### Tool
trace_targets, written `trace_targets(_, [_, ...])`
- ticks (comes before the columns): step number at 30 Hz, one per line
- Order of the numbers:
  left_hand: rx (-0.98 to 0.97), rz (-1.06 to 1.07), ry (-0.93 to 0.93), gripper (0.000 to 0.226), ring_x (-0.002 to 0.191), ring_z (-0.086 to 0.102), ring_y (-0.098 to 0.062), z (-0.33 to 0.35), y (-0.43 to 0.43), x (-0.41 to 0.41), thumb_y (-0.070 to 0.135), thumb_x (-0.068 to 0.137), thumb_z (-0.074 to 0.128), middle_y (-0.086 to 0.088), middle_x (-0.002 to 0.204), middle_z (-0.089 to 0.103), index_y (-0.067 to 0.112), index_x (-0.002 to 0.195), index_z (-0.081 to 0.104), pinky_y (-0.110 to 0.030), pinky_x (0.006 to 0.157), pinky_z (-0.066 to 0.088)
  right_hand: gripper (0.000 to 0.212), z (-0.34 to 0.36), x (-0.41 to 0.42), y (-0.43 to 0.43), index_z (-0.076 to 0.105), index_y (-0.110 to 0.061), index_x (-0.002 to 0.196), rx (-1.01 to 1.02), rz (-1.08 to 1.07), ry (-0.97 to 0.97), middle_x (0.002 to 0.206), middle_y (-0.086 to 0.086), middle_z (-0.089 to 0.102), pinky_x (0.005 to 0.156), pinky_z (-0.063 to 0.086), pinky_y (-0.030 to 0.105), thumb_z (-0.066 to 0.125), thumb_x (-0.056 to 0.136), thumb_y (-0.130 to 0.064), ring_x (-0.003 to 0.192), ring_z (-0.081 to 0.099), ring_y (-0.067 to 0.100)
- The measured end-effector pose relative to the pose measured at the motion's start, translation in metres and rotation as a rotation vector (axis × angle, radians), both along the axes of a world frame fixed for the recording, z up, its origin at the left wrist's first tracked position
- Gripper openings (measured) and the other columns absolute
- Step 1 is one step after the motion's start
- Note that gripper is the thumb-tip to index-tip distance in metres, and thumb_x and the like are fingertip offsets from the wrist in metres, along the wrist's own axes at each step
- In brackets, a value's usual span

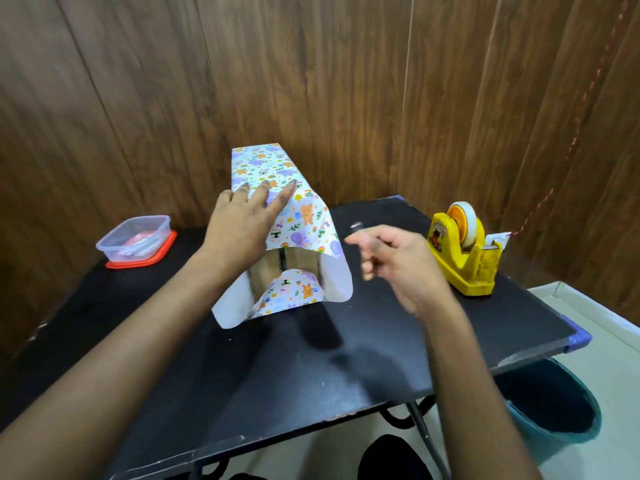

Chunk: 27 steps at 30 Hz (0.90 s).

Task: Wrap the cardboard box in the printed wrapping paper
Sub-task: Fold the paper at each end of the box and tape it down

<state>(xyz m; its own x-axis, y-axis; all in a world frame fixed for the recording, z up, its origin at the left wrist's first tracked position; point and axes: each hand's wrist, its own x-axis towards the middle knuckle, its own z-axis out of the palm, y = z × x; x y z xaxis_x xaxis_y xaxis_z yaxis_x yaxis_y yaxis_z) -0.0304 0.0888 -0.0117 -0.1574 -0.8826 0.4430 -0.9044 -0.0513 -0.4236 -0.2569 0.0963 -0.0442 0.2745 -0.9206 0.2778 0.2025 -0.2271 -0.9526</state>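
The cardboard box (273, 268) lies lengthwise on the black table, covered by printed wrapping paper (304, 216) with cartoon animals. Its near end is open, showing brown cardboard between loose white paper flaps. My left hand (242, 223) lies flat with spread fingers on top of the wrapped box, pressing the paper down. My right hand (391, 258) hovers blurred to the right of the box, between it and the tape dispenser, fingers loosely curled; whether a small piece of tape sits at the fingertips I cannot tell.
A yellow tape dispenser (464, 251) stands at the table's right. A clear plastic container (135, 237) on a red lid sits at the left. Wooden panel walls close the back. A teal bucket (557, 407) stands on the floor below the right edge of the table (311, 375).
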Motion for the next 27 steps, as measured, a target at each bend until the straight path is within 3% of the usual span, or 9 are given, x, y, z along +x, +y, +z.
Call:
trace_targets(5, [-0.009, 0.009, -0.033, 0.09, 0.128, 0.038, -0.036, 0.001, 0.0, 0.001, 0.025, 0.085, 0.058, -0.013, 0.149, 0.028, 0.028, 0.149, -0.005, -0.041, 0.093, 0.032, 0.017, -0.026, 0.092, 0.007, 0.062, -0.006, 0.076, -0.187, -0.07, 0.327, 0.054, -0.01, 0.046, 0.057, 0.039, 0.023, 0.054, 0.092, -0.006, 0.051, 0.043, 0.007])
trace_targets(9, [-0.005, 0.008, -0.05, 0.088, 0.13, 0.035, -0.035, 0.002, 0.0, 0.001, 0.03, 0.087, 0.055, -0.014, 0.15, 0.025, 0.028, 0.149, -0.008, -0.04, 0.094, 0.031, 0.019, -0.051, 0.128, -0.01, 0.06, 0.004, 0.086, -0.289, -0.316, 0.509, 0.086, 0.012, 0.061, 0.072, 0.043, 0.036, 0.047, 0.094, -0.008, 0.08, 0.055, 0.025])
trace_targets(14, [0.0, 0.0, -0.067, 0.087, 0.132, 0.033, -0.035, 0.003, 0.001, 0.003, 0.038, 0.088, 0.052, -0.013, 0.151, 0.022, 0.028, 0.149, -0.01, -0.04, 0.095, 0.031, 0.022, -0.055, 0.143, -0.019, 0.063, -0.003, 0.098, -0.244, -0.406, 0.483, 0.102, 0.008, 0.065, 0.078, 0.045, 0.037, 0.044, 0.094, -0.013, 0.095, 0.057, 0.024])
trace_targets(20, [-0.002, -0.023, -0.044, 0.086, 0.133, 0.031, -0.036, 0.004, 0.003, 0.004, 0.05, 0.088, 0.048, -0.014, 0.152, 0.02, 0.028, 0.149, -0.009, -0.041, 0.096, 0.03, 0.021, -0.055, 0.152, -0.02, 0.064, -0.007, 0.099, -0.207, -0.443, 0.438, 0.104, 0.004, 0.065, 0.079, 0.047, 0.038, 0.045, 0.094, -0.015, 0.096, 0.058, 0.022])
trace_targets(27, [-0.001, -0.008, -0.05, 0.091, 0.134, 0.03, -0.035, 0.003, 0.0, 0.005, 0.043, 0.087, 0.055, -0.013, 0.152, 0.019, 0.029, 0.148, -0.01, -0.042, 0.096, 0.03, 0.019, -0.059, 0.151, -0.016, 0.064, -0.009, 0.098, -0.208, -0.485, 0.43, 0.1, 0.002, 0.065, 0.074, 0.043, 0.033, 0.047, 0.094, -0.015, 0.092, 0.057, 0.02])
